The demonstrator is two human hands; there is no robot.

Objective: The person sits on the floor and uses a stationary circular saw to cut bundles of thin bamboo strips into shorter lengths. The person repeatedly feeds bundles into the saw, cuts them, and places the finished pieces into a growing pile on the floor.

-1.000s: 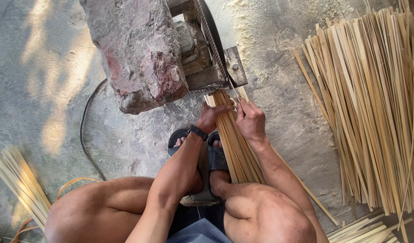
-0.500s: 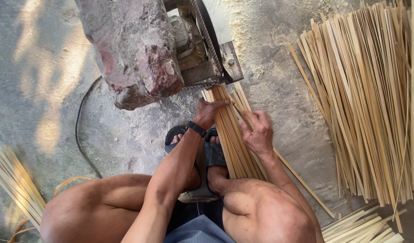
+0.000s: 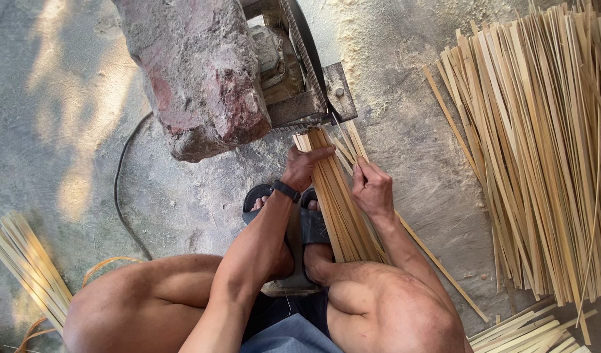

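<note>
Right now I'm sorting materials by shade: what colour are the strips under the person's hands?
Pale yellowish tan, seen in the head view: the bundle of strips.
</note>
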